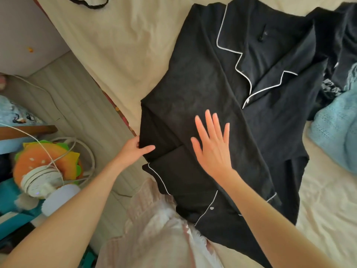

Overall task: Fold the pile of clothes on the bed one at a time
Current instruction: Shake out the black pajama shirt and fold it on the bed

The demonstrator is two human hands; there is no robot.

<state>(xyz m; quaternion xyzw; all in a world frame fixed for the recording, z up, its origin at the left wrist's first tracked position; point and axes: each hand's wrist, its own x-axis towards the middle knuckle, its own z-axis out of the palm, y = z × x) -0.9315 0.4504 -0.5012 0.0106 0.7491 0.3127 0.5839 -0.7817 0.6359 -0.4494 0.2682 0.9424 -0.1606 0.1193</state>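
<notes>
Cream cotton covers the bed (119,45), which fills most of the view and runs from the upper left to the lower right. On it lies a black pyjama shirt (251,132) with white piping on the collar and along the front; it is spread flat, collar toward the far side, and one sleeve is folded across the body so that its piped cuff lies near the lower left edge. Beside the shirt, at the right edge of the bed, there is a pile of clothes (336,105): dark pieces above and a light blue knitted one below, touching the shirt's far shoulder.

Both bare forearms reach in from the bottom of the view. The right hand (212,146) is laid palm down on the folded sleeve part, with straight fingers a little spread and pointing away from the person. The left hand (135,149) is at the left edge of the shirt, at the bed's side; its thumb lies on top of the cloth and the fingers go under the edge, so it pinches the fabric there.

On the floor at the left stands a burger-shaped plush toy (44,161).
</notes>
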